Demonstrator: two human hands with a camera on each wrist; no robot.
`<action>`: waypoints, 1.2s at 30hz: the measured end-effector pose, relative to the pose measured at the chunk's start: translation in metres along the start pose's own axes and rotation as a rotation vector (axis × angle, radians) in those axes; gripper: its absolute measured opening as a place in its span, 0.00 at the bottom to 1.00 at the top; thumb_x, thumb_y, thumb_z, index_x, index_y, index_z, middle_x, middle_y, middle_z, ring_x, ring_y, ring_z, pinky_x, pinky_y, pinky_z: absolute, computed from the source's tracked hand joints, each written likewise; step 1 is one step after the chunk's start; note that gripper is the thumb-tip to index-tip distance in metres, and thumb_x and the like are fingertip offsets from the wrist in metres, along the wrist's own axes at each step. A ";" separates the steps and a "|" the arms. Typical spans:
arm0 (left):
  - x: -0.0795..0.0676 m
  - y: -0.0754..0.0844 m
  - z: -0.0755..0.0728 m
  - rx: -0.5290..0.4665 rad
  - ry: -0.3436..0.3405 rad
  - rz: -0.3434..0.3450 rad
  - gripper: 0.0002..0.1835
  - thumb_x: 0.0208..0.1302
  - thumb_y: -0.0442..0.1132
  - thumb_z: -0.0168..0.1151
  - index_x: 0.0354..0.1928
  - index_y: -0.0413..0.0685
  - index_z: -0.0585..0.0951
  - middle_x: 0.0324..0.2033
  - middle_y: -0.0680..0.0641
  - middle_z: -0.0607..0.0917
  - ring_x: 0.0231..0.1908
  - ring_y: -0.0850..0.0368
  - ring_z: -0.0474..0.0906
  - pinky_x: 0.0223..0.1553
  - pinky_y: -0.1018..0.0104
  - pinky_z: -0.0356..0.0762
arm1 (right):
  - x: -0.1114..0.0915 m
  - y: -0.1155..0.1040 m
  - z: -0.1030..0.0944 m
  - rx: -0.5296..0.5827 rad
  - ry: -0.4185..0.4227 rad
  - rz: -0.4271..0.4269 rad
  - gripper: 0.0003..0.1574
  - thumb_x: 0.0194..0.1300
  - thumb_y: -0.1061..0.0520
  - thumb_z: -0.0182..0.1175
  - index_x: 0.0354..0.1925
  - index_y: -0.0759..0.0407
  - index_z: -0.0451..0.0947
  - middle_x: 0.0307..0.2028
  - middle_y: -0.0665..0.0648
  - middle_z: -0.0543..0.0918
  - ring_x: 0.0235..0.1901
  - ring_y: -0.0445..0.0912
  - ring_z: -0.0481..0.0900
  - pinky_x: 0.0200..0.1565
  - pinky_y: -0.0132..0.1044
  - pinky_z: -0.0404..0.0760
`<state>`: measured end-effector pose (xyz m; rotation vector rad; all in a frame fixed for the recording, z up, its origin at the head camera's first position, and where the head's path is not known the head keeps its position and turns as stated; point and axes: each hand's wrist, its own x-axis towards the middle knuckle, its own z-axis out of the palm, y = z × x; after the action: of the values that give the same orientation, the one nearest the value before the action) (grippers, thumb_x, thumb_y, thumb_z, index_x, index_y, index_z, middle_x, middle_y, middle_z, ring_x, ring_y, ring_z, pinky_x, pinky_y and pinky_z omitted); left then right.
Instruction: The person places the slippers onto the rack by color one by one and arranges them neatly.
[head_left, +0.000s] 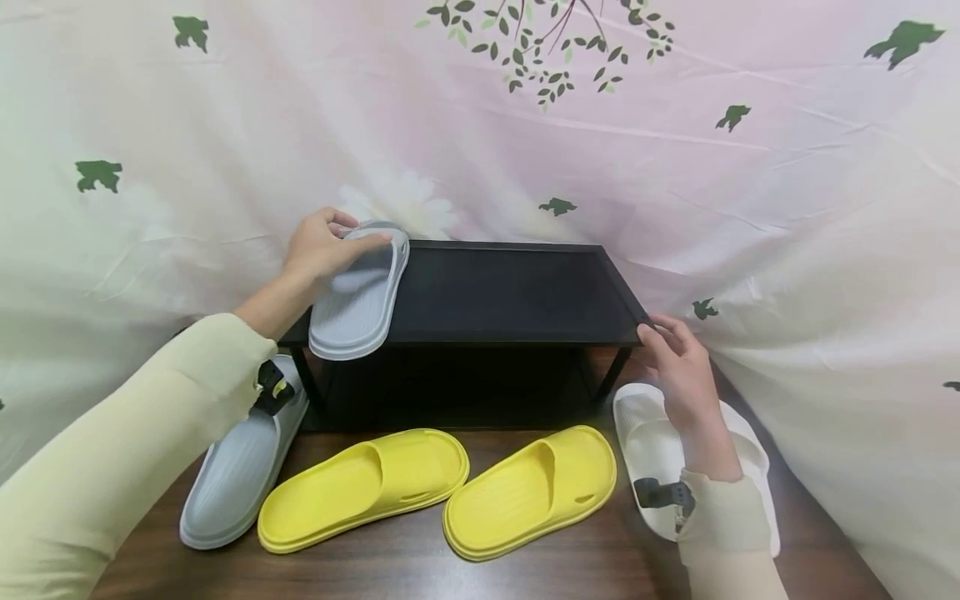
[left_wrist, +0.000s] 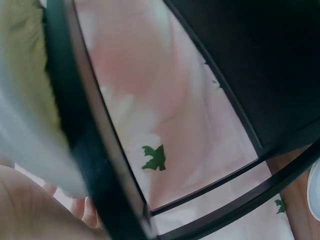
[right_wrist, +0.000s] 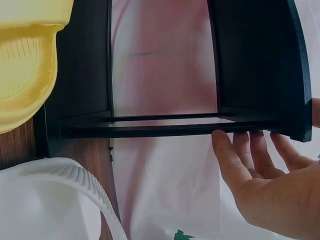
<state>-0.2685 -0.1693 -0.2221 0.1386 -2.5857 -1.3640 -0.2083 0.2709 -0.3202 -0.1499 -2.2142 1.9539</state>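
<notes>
A gray slipper (head_left: pixel 356 300) was held over the left end of the black rack (head_left: pixel 517 292), its toe pinched between thumb and fingers of the left hand (head_left: pixel 318 250); contact with the top could not be told. The rack's right front corner was gripped by the right hand (head_left: pixel 684 379), fingers slightly bent. Yellow slippers (head_left: pixel 322 504), a second gray slipper (head_left: pixel 240 475) and white footwear (head_left: pixel 645 429) were ranged on the surface (head_left: pixel 360 575).
</notes>
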 end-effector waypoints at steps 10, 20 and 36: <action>-0.006 -0.011 -0.025 -0.079 -0.038 -0.012 0.44 0.59 0.66 0.68 0.67 0.43 0.70 0.66 0.37 0.70 0.62 0.41 0.67 0.62 0.46 0.66 | 0.001 -0.001 0.003 0.009 -0.004 -0.002 0.37 0.75 0.44 0.59 0.74 0.53 0.63 0.72 0.67 0.63 0.51 0.45 0.79 0.47 0.26 0.80; -0.012 -0.027 -0.039 0.100 -0.063 0.100 0.46 0.64 0.65 0.63 0.75 0.45 0.64 0.75 0.35 0.60 0.73 0.34 0.55 0.68 0.35 0.57 | 0.001 -0.002 0.003 0.011 0.003 0.001 0.36 0.75 0.44 0.59 0.74 0.53 0.64 0.72 0.68 0.62 0.52 0.47 0.79 0.46 0.25 0.80; -0.027 -0.065 -0.064 0.356 -0.125 0.237 0.44 0.74 0.61 0.53 0.78 0.37 0.57 0.75 0.23 0.47 0.73 0.24 0.44 0.66 0.25 0.47 | 0.002 -0.003 0.003 -0.015 0.009 0.014 0.37 0.75 0.43 0.58 0.75 0.53 0.63 0.73 0.68 0.61 0.54 0.47 0.76 0.45 0.25 0.80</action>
<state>-0.2282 -0.2525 -0.2446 -0.1985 -2.8162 -0.8504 -0.2110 0.2676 -0.3175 -0.1765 -2.2288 1.9402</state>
